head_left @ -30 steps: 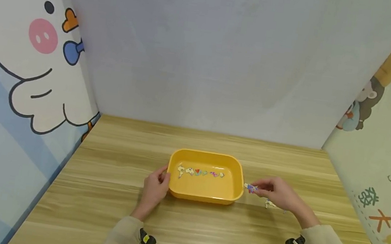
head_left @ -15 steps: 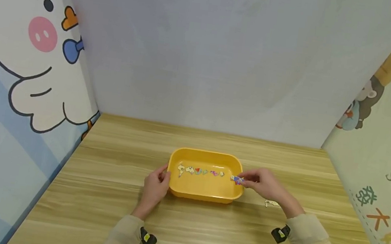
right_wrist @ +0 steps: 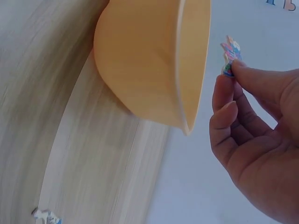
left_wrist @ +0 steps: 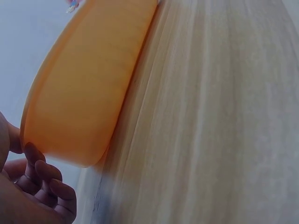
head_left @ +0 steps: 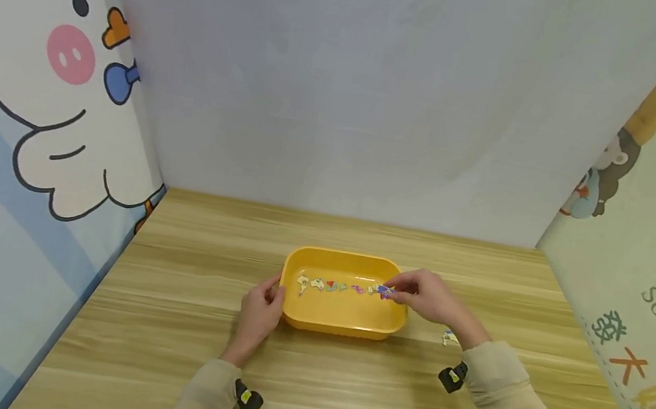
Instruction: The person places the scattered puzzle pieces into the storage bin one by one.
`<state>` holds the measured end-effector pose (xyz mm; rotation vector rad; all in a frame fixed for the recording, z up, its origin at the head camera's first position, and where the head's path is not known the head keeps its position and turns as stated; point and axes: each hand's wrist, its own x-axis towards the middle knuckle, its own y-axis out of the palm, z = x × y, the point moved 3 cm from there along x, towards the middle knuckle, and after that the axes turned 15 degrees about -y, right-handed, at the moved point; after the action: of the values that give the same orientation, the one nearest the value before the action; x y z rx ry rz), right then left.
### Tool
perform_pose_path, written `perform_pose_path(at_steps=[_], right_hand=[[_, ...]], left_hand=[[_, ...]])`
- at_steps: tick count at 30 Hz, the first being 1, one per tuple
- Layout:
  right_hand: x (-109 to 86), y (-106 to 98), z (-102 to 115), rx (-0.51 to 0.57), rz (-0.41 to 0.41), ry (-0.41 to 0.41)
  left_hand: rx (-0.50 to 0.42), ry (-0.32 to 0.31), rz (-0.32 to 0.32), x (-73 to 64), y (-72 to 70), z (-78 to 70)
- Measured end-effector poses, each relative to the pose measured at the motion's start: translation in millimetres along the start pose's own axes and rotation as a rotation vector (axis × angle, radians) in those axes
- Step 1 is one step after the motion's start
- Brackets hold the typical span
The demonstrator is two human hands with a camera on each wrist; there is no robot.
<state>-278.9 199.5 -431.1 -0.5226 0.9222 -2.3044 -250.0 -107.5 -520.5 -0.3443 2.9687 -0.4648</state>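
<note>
A yellow plastic basin stands on the wooden table. My left hand grips its left end, thumb at the rim and fingers outside, as the left wrist view shows. Between thumb and forefinger my right hand pinches a small flat colourful cutout, blue, pink and white. That hand is over the basin's right end, and the cutout is above the rim. Along the basin floor lies a row of several small cutouts, among them a pale one at the left and a red-and-green one.
Another small pale cutout lies on the table right of the basin, partly hidden by the right forearm. A white cloth wall rises behind the table. Printed cloths hang at both sides.
My right hand has moved left from beside the basin to over its right end, carrying the colourful cutout. The left hand and the basin have hardly moved.
</note>
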Motion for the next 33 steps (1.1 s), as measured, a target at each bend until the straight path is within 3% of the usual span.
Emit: perform_pose_path(at_steps=[6, 15, 33], right_hand=[[9.4, 6, 4, 0.003, 0.011, -0.019], [19.1, 17, 5, -0.045, 0.035, 0.036], [53.3, 54, 23, -0.119, 0.056, -0.045]], left_hand=[[-0.002, -0.009, 0.013, -0.8, 0.8, -1.9], [-0.007, 0.013, 0.003, 0.0, 1.2, -0.2], [-0.013, 0.008, 0.006, -0.1, -3.8, -2.4]])
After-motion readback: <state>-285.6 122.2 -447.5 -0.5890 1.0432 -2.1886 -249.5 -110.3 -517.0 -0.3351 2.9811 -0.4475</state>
